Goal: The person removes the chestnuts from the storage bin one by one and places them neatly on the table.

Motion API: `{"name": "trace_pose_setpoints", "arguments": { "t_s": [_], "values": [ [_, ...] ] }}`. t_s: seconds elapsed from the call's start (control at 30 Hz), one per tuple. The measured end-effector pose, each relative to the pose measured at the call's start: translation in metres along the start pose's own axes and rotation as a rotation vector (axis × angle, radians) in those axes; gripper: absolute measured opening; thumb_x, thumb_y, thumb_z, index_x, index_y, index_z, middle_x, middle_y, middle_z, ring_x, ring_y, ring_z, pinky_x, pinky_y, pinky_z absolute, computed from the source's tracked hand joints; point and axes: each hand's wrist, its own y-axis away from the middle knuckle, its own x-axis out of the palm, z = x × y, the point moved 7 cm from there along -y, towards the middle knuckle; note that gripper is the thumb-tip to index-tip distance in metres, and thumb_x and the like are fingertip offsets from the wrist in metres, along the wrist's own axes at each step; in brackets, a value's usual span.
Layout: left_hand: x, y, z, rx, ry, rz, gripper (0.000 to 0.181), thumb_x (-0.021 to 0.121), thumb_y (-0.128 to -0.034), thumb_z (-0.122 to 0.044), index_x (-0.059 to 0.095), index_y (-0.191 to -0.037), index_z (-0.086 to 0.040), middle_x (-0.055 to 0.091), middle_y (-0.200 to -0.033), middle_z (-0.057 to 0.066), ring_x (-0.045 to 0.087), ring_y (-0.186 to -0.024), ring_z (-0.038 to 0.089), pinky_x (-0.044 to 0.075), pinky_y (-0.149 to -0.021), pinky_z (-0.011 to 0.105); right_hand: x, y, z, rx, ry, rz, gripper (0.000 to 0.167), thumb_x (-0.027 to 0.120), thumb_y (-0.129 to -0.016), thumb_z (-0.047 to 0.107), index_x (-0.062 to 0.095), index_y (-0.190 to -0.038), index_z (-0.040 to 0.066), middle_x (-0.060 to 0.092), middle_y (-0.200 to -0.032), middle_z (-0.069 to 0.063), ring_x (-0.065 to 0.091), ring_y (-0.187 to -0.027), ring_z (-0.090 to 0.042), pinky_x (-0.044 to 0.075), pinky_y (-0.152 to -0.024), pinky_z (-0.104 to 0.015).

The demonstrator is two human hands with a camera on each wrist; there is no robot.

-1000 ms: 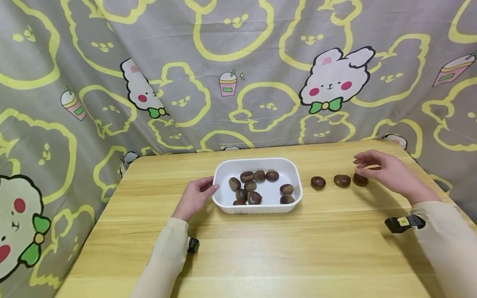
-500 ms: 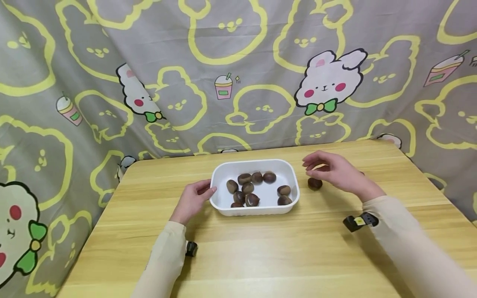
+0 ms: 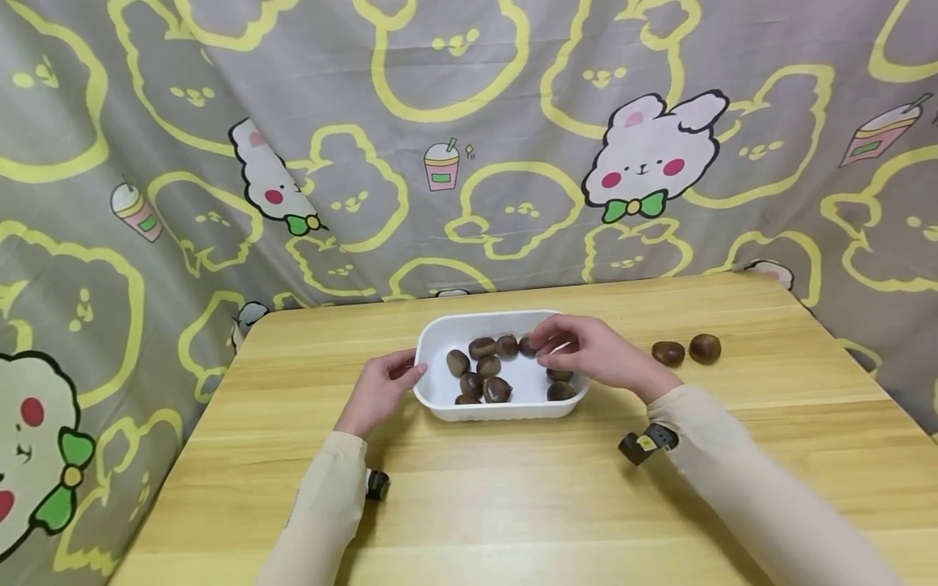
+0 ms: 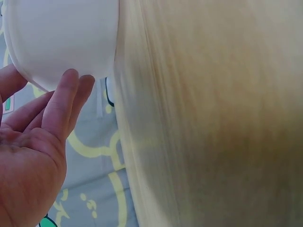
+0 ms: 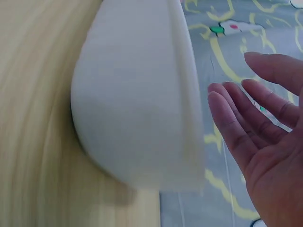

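A white plastic tray [image 3: 449, 411] stands on the table, with several brown chestnuts [image 3: 497, 390] lying inside. At its left end, my left hand [image 3: 377, 391] holds the rim, thumb over the edge and fingers against the outer wall; the left wrist view shows these fingers [image 4: 59, 106] on the white wall. Above the tray's right end is my right hand [image 3: 586, 350], its fingertips close to a chestnut [image 3: 528, 347] at the back. In the right wrist view, nothing lies between the gently bent fingers [image 5: 227, 116]. The hand and wrist partly cover the tray's right rim.
Two chestnuts [image 3: 668, 353] sit apart on the wooden table [image 3: 469, 505], right of the tray. A patterned grey curtain [image 3: 528, 203] hangs behind the table's far edge and along its left side.
My right hand has left a chestnut at the right end of the row on the table and moved left to the tray. The left hand has stayed at the tray's rim.
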Motion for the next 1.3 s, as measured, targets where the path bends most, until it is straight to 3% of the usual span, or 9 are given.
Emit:
{"name": "trace_pose_setpoints", "arguments": {
  "t_s": [0.33,0.5,0.73,0.93,1.3],
  "values": [
    [0.0,-0.002,-0.005,0.004,-0.009,-0.004,0.042,0.067,-0.0954,-0.02,0.06,-0.13,0.003,0.066,-0.117,0.017,0.063,-0.108,0.028,0.052,-0.09,0.038,0.043,-0.024,0.004,-0.037,0.004,0.156,0.035,0.077,-0.087,0.016,0.065,-0.114,-0.002,0.065,-0.112,-0.014,0.061,-0.108,-0.033,0.05,-0.093,-0.037],
    [0.001,-0.001,-0.003,-0.012,-0.011,-0.001,0.042,0.067,-0.0955,-0.02,0.06,-0.13,0.003,0.067,-0.117,0.016,0.063,-0.108,0.027,0.052,-0.09,0.038,0.056,-0.03,0.0,-0.025,-0.027,0.223,0.035,0.076,-0.086,0.01,0.064,-0.116,-0.003,0.064,-0.117,-0.017,0.059,-0.112,-0.033,0.049,-0.094,-0.038],
    [0.0,0.001,-0.002,-0.011,-0.001,-0.005,0.042,0.066,-0.0958,-0.019,0.06,-0.13,0.004,0.067,-0.117,0.016,0.063,-0.107,0.027,0.052,-0.089,0.037,0.065,-0.037,-0.015,0.007,0.088,0.262,0.037,0.079,-0.084,0.015,0.067,-0.116,0.002,0.067,-0.112,-0.007,0.061,-0.106,-0.022,0.05,-0.09,-0.035],
    [0.0,0.002,-0.002,-0.018,0.0,-0.01,0.042,0.066,-0.096,-0.018,0.06,-0.131,0.003,0.067,-0.117,0.016,0.063,-0.108,0.027,0.052,-0.089,0.037,0.07,-0.039,-0.023,0.073,0.099,0.282,0.036,0.08,-0.082,0.011,0.067,-0.114,0.002,0.068,-0.103,-0.004,0.064,-0.094,-0.017,0.052,-0.082,-0.028],
    [0.0,0.002,-0.002,-0.009,-0.015,-0.014,0.041,0.066,-0.0961,-0.019,0.06,-0.13,0.003,0.066,-0.118,0.016,0.063,-0.109,0.028,0.052,-0.09,0.038,0.077,-0.047,-0.028,0.061,0.17,0.308,0.031,0.079,-0.079,0.006,0.069,-0.108,0.004,0.065,-0.088,0.001,0.06,-0.082,-0.011,0.051,-0.077,-0.027]
  ]
}}
